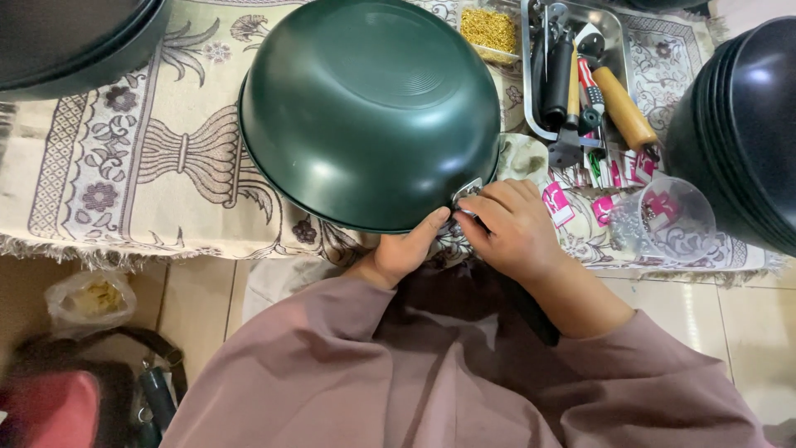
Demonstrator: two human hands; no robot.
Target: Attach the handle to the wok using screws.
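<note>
While the view looks straight down, a red bag and a clear plastic bag sit on the floor far left, below the fringed edge of a patterned cloth covering the desk. Black pans stacked top left. Green pan lies upside down mid-cloth, its near rim over the desk edge, a metal bracket on that rim. Left hand is under the rim, thumb pressed on the pan's edge just left of the bracket; its grip is partly closed, rest of fingers hidden. Right hand has its fingers curled tight at the bracket, touching it; whether anything small is pinched there cannot be told. A dark handle runs under the right wrist toward the lap. Further right: box of gold screws, metal tray with tools, pink packets, a clear cup, more black pans stacked far right.
</note>
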